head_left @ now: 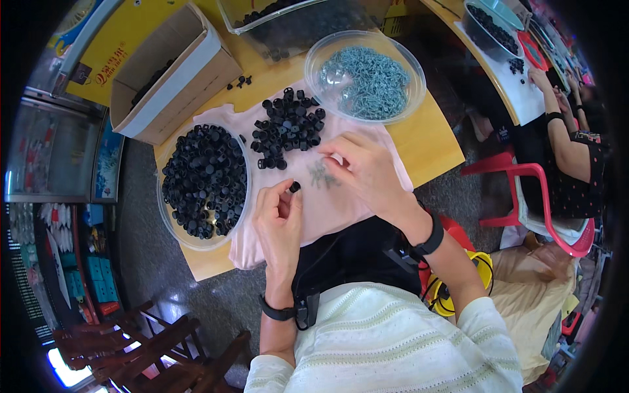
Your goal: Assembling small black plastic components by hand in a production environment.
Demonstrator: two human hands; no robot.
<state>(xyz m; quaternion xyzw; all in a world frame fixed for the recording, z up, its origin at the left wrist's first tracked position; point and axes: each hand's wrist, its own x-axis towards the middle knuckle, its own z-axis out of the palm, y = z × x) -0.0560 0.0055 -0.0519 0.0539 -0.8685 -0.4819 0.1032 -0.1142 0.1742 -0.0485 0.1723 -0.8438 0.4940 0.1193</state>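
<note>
**Cap in left, right picking a screw**

Left hand (278,219) pinches one black cap (295,187) between thumb and forefinger tips, held just over the pink cloth (327,209) near the desk's (429,141) front edge. Right hand (367,171) has fingers pressed together over a small scatter of screws (321,175) on the cloth; cannot tell if one is gripped yet. Step looks like pairing a screw with the cap. Next move likely calls for lifting a single screw and lining it up with the cap's hole. Loose cap pile (288,128) mid-cloth; cap bowl (204,180) at left edge; screw bowl (367,77) toward the back right.
</note>
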